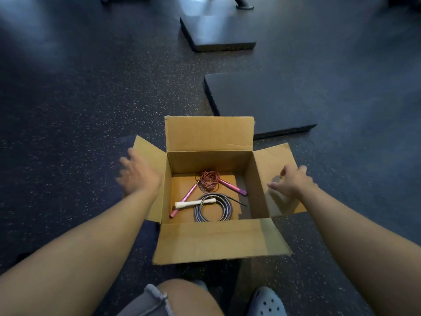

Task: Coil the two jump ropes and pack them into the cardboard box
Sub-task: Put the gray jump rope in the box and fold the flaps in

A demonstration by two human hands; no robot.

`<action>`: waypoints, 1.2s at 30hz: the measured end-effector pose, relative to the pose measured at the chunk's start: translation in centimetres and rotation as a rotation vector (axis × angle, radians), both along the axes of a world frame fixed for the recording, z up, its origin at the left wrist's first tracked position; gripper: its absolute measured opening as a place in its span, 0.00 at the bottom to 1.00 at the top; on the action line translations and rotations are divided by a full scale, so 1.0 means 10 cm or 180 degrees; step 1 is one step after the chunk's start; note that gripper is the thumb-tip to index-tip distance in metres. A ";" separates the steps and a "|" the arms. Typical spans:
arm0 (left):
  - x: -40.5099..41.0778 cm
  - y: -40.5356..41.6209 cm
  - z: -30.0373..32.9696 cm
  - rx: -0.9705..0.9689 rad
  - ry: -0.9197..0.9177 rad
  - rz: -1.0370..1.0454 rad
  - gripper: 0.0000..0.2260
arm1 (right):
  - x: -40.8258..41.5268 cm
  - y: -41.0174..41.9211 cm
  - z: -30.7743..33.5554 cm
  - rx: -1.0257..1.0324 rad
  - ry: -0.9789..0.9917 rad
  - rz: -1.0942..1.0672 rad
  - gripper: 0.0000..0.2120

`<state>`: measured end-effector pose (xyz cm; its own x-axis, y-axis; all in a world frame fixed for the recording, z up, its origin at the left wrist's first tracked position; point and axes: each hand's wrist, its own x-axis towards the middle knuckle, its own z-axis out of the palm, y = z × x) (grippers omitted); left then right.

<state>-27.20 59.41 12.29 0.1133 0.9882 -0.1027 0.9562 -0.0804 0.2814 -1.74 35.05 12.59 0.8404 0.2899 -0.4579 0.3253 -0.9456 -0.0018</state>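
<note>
Both jump ropes lie in the cardboard box (208, 165) on the floor, so the packing looks done and only the flaps seem left. The pink rope (209, 180) is a thin, wiry tangle at the far side of the box bottom, with two shiny pink handles sticking out toward the near left and the right. The gray rope (213, 208) is thicker and smooth, wound in a neat ring at the near side, with a pale handle lying across it.

The left hand (134, 172) hovers at the left flap, fingers spread and holding nothing — it is blurry, so I cannot tell if it touches the cardboard. The right hand (293, 181) is over the right flap with loose, half-bent fingers, also holding nothing.

What could go wrong? The cardboard is thin and bendy, so a hard push could crease a flap. The wiry pink rope looks springy and could pop up out of its coil. The box is light — a bump could slide it on the speckled rubber floor (91, 99).
</note>
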 end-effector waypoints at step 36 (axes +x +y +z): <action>0.23 -0.36 -1.15 0.0533 0.0858 -0.2810 0.34 | -0.40 0.31 -1.00 0.0421 -0.0612 0.2677 0.33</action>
